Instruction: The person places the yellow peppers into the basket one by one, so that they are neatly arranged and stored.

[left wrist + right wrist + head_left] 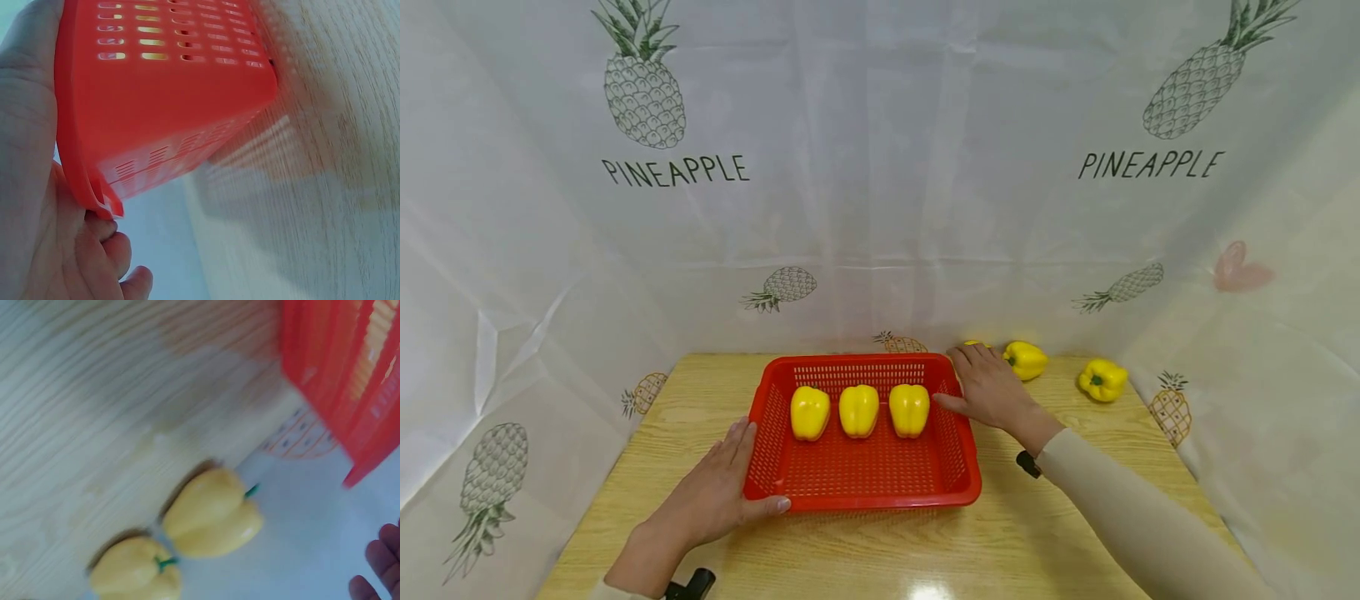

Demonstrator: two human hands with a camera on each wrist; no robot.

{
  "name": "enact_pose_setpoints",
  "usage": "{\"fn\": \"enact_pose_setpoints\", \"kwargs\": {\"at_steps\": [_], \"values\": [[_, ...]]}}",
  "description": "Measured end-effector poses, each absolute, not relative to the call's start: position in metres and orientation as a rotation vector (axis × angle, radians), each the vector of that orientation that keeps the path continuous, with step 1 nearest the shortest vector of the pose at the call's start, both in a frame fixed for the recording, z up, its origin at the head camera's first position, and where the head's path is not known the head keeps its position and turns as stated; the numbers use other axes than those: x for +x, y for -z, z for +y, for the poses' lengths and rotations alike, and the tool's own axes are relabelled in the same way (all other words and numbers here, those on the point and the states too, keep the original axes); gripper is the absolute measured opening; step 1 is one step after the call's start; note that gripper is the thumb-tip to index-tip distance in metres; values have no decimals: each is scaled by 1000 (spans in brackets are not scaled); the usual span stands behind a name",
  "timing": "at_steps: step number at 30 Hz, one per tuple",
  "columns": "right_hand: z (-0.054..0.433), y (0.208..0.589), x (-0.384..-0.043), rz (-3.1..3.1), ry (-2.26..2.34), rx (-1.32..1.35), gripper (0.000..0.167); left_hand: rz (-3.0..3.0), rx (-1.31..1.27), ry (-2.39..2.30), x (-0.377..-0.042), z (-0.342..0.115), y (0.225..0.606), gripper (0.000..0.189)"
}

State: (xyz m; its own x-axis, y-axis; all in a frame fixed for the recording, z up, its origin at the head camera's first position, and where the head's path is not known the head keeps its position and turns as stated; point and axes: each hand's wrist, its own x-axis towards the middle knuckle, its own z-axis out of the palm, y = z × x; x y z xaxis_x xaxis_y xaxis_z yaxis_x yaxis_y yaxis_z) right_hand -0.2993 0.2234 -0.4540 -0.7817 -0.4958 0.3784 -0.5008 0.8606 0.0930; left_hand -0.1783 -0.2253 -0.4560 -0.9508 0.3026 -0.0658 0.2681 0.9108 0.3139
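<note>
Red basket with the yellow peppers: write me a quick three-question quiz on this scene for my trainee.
1. How many yellow peppers sit inside the red basket?
2. Which basket corner does the left hand hold: A, near left; B, far left; C, far right?
3. True or false: every pepper in view is inside.

Key: 1. three; 2. A; 3. false, other peppers lie on the table to the basket's right.

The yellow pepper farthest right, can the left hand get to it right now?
Probably not directly: the left hand grips the red basket, and that basket and the right hand lie between it and that pepper.
</note>
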Motion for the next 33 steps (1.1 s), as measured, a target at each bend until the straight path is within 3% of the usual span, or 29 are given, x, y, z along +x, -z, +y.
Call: {"fn": "enact_pose_setpoints", "kwargs": {"at_steps": [13,33], "values": [[271,467,-319,-2555,22,674,73,2961,434,-469,-180,-226,456,134],[282,487,-354,-2763,220,650,80,2956,437,-458,-178,-227,457,142]]}}
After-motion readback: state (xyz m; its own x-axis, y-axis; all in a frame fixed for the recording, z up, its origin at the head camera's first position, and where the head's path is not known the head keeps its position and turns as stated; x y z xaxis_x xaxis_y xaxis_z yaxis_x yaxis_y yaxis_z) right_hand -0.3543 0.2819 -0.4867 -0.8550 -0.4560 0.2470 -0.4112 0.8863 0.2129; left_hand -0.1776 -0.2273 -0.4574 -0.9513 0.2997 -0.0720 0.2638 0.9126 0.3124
